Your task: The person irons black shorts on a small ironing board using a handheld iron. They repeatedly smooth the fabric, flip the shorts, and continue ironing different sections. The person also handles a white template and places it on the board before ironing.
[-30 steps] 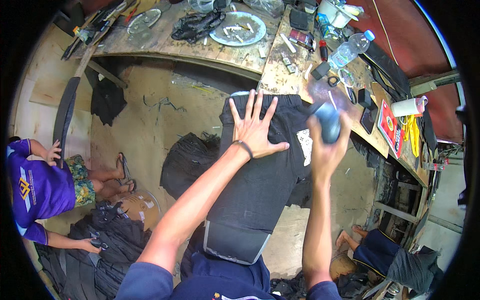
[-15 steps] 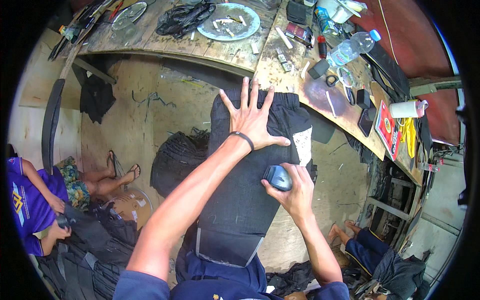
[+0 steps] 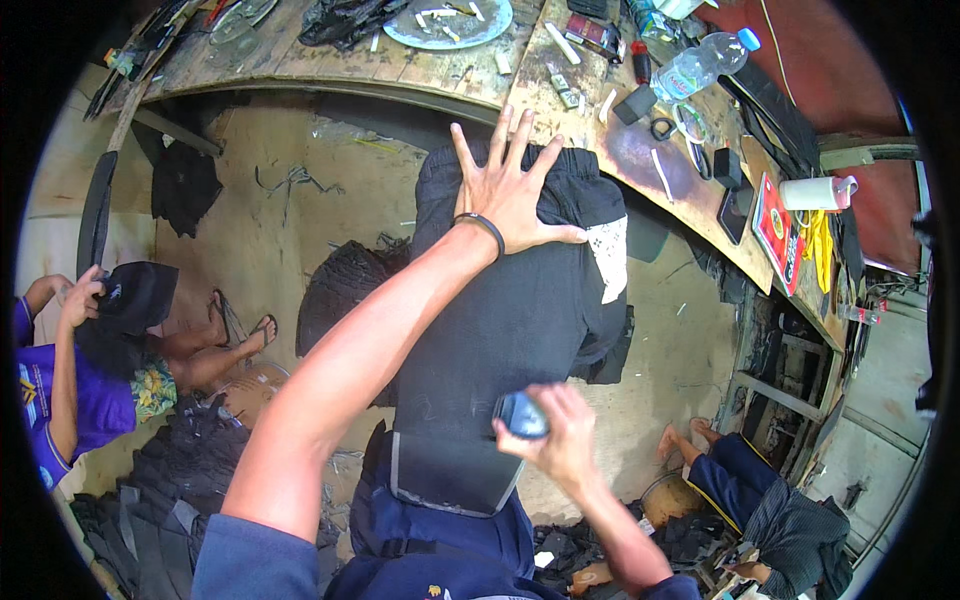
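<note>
Two hands on one dark padded panel (image 3: 510, 330), propped from my lap up to the desk (image 3: 440, 75). Right hand (image 3: 560, 435): fingers closed round a small dark rounded tool (image 3: 520, 415), pressed on the panel's near end; its working face is hidden. Left hand (image 3: 510, 185): fingers spread flat, gripping nothing, pinning the far end at the desk edge. Long axis runs away from me. White patch (image 3: 608, 255) on the right flank, unclear.

My left hand (image 3: 515, 190) pins dark cloth (image 3: 510, 310); open floor (image 3: 290, 230) to its left. Cluttered bench (image 3: 610, 150) blocks ahead and right: bottle (image 3: 700, 65), plate (image 3: 450, 22). Seated person (image 3: 90, 370) crowds far left.
</note>
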{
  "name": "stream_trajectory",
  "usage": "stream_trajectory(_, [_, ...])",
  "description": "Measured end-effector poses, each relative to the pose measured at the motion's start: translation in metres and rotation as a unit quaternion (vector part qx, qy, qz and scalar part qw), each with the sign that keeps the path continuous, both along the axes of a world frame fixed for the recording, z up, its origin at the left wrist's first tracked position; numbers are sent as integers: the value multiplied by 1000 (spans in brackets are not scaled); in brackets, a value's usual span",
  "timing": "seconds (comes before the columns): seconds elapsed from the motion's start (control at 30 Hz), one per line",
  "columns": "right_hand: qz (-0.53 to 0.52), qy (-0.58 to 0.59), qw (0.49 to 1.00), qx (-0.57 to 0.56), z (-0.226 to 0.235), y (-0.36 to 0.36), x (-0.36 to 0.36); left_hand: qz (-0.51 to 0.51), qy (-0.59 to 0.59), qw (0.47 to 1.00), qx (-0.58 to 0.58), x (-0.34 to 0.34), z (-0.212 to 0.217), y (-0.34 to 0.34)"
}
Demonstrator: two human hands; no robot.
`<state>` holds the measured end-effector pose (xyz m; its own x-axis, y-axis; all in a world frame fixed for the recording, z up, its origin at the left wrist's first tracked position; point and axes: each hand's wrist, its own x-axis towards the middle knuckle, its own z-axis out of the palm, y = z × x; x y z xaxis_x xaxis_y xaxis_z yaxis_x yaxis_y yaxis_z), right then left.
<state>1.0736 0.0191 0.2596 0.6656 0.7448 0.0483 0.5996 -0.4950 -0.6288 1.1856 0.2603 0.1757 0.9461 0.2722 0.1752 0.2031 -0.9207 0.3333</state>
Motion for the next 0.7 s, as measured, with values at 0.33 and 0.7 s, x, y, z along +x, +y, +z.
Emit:
stream_trajectory(0.33, [21,-39,999,1,-21,9,-28,-6,-38,999,-14,0,-8,3])
stream_trajectory(0.7, [-19,-62,998,-28,-8,60,-19,-45,-65,996,-32,2,-11,5])
